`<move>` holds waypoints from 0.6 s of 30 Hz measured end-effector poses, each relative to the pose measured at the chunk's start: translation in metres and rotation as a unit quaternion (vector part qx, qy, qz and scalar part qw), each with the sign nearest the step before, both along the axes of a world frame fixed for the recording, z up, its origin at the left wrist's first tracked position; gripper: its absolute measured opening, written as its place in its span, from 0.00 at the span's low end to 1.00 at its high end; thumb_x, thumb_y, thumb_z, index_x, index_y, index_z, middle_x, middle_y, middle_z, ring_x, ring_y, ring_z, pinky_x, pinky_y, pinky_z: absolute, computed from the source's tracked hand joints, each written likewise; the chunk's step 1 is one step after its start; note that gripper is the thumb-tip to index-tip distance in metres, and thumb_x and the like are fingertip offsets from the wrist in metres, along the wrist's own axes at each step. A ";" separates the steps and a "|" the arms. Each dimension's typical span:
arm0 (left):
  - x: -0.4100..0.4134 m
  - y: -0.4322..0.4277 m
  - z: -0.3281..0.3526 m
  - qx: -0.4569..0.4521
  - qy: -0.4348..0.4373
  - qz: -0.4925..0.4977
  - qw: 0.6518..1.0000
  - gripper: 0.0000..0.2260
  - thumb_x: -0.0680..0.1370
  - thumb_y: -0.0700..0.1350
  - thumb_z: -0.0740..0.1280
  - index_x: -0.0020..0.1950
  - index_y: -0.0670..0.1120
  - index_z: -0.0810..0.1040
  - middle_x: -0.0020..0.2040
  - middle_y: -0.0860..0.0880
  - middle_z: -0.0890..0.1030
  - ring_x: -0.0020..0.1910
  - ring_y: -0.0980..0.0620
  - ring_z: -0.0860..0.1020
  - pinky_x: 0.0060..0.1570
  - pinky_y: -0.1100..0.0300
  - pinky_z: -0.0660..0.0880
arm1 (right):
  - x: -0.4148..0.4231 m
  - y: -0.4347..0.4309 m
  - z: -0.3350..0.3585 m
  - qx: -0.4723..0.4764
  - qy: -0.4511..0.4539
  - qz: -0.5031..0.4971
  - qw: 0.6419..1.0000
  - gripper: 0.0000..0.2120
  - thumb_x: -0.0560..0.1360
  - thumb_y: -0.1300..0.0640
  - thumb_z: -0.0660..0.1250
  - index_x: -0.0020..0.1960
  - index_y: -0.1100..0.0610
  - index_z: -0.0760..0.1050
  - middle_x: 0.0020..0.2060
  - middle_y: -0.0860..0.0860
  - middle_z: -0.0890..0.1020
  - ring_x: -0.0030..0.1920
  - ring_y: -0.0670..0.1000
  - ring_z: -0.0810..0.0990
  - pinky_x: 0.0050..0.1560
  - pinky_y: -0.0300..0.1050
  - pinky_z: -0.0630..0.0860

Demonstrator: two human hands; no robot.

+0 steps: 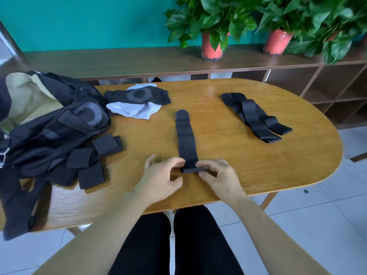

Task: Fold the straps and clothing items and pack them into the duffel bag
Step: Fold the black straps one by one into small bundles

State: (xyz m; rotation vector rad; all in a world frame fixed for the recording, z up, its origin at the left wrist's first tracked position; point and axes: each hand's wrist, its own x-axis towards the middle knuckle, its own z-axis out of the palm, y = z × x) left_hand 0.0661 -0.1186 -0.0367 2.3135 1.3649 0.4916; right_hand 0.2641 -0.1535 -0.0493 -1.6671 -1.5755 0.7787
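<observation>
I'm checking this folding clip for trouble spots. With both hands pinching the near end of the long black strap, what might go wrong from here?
The strap lies stretched away from the left hand and right hand, which pinch only its near end; with the far end free, the fold may run skewed. The folded straps lie loose against the duffel bag, not inside it; a nudge of the bag might scatter or unfold them.
</observation>
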 end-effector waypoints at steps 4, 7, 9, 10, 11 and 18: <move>0.009 0.002 -0.011 0.042 -0.065 0.102 0.992 0.12 0.79 0.51 0.65 0.61 0.52 0.75 0.53 0.58 0.83 0.57 0.61 0.78 0.72 0.49 0.48 | -0.015 0.014 -0.001 -0.005 0.040 -0.107 0.993 0.09 0.73 0.55 0.71 0.53 0.50 0.81 0.44 0.41 0.80 0.50 0.41 0.79 0.58 0.45 0.76; 0.017 0.005 -0.015 0.069 -0.075 0.145 0.984 0.10 0.79 0.50 0.66 0.60 0.53 0.78 0.50 0.58 0.84 0.53 0.60 0.79 0.70 0.51 0.51 | -0.020 0.021 -0.002 -0.015 0.011 -0.141 0.990 0.09 0.73 0.51 0.70 0.53 0.48 0.81 0.45 0.43 0.83 0.52 0.44 0.79 0.55 0.48 0.76; 0.021 0.005 -0.016 0.086 -0.071 0.162 0.980 0.11 0.78 0.49 0.67 0.60 0.52 0.78 0.48 0.57 0.84 0.52 0.59 0.80 0.69 0.51 0.52 | -0.022 0.024 -0.002 -0.012 -0.010 -0.151 0.988 0.09 0.73 0.50 0.70 0.53 0.48 0.81 0.45 0.43 0.84 0.51 0.45 0.79 0.53 0.48 0.77; 0.023 0.006 -0.016 0.094 -0.067 0.167 0.979 0.12 0.77 0.49 0.68 0.61 0.52 0.78 0.47 0.57 0.84 0.51 0.59 0.80 0.69 0.51 0.51 | -0.022 0.025 -0.001 -0.010 -0.018 -0.156 0.988 0.09 0.73 0.49 0.70 0.53 0.48 0.82 0.45 0.43 0.84 0.51 0.45 0.79 0.52 0.47 0.77; 0.024 0.005 -0.016 0.103 -0.064 0.170 0.978 0.13 0.77 0.49 0.68 0.62 0.52 0.78 0.46 0.57 0.84 0.50 0.58 0.80 0.69 0.52 0.51 | -0.023 0.025 0.000 -0.009 -0.021 -0.161 0.987 0.09 0.73 0.49 0.71 0.52 0.48 0.82 0.45 0.43 0.84 0.50 0.45 0.80 0.51 0.47 0.78; 0.024 0.004 -0.019 0.128 -0.020 0.154 0.979 0.25 0.76 0.48 0.70 0.72 0.51 0.69 0.39 0.57 0.82 0.44 0.58 0.80 0.70 0.47 0.53 | -0.029 0.028 -0.007 0.024 -0.029 -0.186 0.982 0.07 0.71 0.50 0.72 0.49 0.48 0.84 0.43 0.43 0.85 0.51 0.49 0.80 0.54 0.52 0.75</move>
